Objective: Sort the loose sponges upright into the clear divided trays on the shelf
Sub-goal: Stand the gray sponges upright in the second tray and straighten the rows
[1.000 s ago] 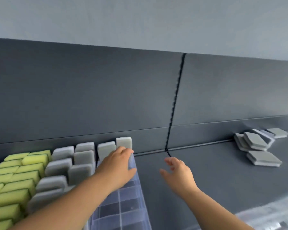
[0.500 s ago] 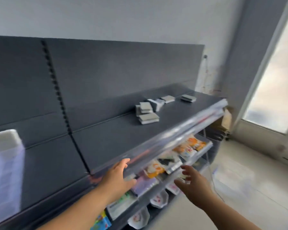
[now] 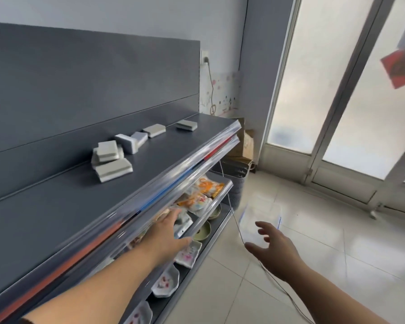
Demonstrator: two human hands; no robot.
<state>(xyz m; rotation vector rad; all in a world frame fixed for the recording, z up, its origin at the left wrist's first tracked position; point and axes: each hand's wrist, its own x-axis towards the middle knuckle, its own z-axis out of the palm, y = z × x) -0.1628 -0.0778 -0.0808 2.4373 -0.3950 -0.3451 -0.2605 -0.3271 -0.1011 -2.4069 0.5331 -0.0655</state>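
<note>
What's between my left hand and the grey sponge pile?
Head view: only bare shelf top and its glossy front rail, between left hand and sponge pile.

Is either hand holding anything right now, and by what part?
Nothing is held: left hand and right hand are both open, empty; the sponges lie untouched.

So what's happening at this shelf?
A person stands at a grey shelf with both hands empty. The left hand reaches out in front of the lower shelves, and the right hand is spread open over the floor. Grey sponges lie loose and flat further along the top, not yet sorted. No divided tray shows plainly in this view. The lower shelves hold dishes and packets.
</note>
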